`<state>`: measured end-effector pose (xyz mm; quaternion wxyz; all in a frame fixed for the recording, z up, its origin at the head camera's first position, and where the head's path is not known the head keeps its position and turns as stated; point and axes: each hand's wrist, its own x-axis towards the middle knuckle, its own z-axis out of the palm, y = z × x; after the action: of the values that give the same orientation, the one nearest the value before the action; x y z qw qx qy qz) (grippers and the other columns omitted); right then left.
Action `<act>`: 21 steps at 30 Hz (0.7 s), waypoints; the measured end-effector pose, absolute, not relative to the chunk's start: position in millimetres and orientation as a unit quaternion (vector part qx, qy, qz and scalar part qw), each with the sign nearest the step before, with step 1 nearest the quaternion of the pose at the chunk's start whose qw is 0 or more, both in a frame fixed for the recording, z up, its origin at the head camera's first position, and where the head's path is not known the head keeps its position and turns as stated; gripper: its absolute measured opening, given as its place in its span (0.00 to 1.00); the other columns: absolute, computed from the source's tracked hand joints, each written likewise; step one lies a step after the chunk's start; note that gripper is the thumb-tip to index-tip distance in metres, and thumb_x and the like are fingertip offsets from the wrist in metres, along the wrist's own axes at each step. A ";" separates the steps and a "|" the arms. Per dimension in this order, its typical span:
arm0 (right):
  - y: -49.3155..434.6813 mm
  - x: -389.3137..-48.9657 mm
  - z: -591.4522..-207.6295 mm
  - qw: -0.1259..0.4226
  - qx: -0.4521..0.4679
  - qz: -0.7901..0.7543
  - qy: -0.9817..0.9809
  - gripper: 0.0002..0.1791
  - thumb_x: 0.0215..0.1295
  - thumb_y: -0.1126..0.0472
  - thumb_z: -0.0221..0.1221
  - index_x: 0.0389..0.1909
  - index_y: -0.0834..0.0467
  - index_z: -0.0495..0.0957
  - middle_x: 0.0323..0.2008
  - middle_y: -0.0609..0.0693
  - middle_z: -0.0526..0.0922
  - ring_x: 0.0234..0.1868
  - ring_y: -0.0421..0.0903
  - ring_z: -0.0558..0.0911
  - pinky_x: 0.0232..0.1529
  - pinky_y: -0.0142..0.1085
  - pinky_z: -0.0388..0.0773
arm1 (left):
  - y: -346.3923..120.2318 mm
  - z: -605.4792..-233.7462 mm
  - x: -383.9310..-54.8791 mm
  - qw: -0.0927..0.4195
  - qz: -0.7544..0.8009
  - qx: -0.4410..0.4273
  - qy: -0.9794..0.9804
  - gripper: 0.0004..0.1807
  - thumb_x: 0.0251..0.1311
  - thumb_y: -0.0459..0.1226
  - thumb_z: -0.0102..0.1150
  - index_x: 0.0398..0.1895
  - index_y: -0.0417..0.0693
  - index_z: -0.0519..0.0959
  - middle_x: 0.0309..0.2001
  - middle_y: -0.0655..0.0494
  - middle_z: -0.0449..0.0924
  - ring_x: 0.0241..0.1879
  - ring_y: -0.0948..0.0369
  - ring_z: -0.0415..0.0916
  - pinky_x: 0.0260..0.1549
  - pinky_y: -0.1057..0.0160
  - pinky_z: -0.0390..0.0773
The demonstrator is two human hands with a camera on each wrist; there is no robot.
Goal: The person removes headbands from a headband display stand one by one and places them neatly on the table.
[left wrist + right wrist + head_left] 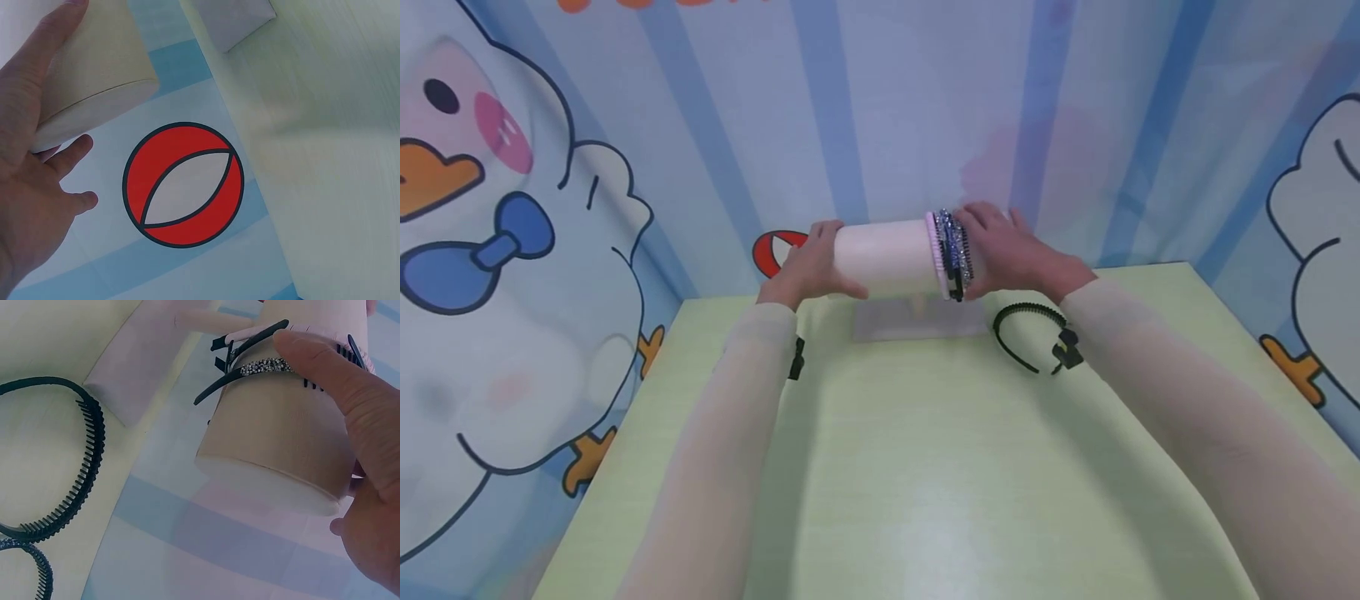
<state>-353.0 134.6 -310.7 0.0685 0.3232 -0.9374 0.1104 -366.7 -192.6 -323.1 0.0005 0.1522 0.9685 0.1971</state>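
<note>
A cream cylinder lies sideways on a short post above a pale base. My left hand grips its left end, the thumb lying along the side in the left wrist view and some fingertips spread past the end face. Several headbands sit round the cylinder toward its right end: a pink headband innermost, then sparkly and black ones. With thumb and fingers about that end, my right hand holds the headbands. Its thumb presses on a glittery black headband; the far-side fingers are mostly hidden.
On the table, a black toothed headband lies right of the base, close to my right sleeve. Part of a glittery headband is beside it. A small dark object shows by my left sleeve. A printed cloth backdrop rises behind.
</note>
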 end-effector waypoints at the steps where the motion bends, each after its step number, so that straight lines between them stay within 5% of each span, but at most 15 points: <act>1: 133.4 -352.7 -310.2 0.069 0.325 0.108 -0.937 0.72 0.37 0.45 0.82 0.78 0.61 0.46 0.75 0.65 0.50 0.76 0.61 0.48 0.70 0.68 0.39 | -192.8 -323.3 -366.7 0.000 0.196 0.152 0.969 0.62 0.44 0.56 0.77 0.77 0.49 0.49 0.74 0.47 0.51 0.65 0.48 0.59 0.59 0.40 0.68; 16: 126.1 -355.9 -313.6 0.057 0.322 0.055 -0.943 0.77 0.40 0.44 0.80 0.79 0.64 0.35 0.79 0.63 0.37 0.78 0.62 0.40 0.70 0.67 0.34 | -193.0 -323.0 -365.8 -0.001 0.199 0.158 0.967 0.63 0.44 0.55 0.78 0.78 0.48 0.48 0.74 0.46 0.50 0.62 0.46 0.64 0.60 0.41 0.67; 21: 126.0 -358.0 -315.8 0.067 0.325 0.056 -0.942 0.76 0.39 0.45 0.81 0.79 0.64 0.38 0.78 0.62 0.42 0.78 0.61 0.42 0.70 0.67 0.35 | -192.8 -322.8 -365.6 0.000 0.196 0.156 0.968 0.63 0.44 0.56 0.78 0.78 0.49 0.48 0.74 0.47 0.50 0.62 0.47 0.63 0.60 0.41 0.68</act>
<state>-358.0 126.0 -315.8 0.0671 0.3248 -0.9417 0.0563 -365.6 -192.8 -322.8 0.0000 0.1558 0.9681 0.1965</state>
